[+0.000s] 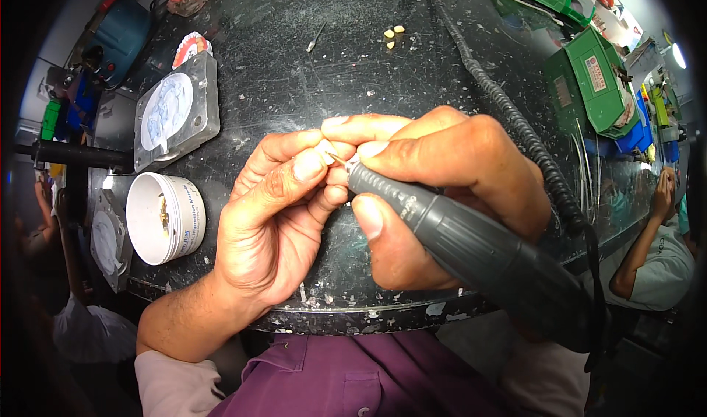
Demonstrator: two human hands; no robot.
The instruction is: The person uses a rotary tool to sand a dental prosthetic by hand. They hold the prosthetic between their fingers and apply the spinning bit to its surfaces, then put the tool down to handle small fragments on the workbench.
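My left hand (258, 218) pinches a small whitish piece that looks like a dental crown (325, 150) between thumb and fingertips. In my right hand (464, 174) is a black rotary handpiece (449, 233), gripped like a pen, with its body slanting down to the lower right. The handpiece's thin tip (336, 157) is at the crown, touching it or very close. Both hands' fingertips meet around the piece, partly hiding it. They are above the worn black bench (265, 78), near its front edge.
Left of my hands stand a white tub (188, 218) and a metal plate with pale plaster (210, 107), with a red-and-white dental model (193, 48) behind. Three yellowish tooth pieces (390, 45) and a small bur (315, 38) lie farther back. A coiled cord (515, 115) and green bin (582, 85) are right. People sit at both sides.
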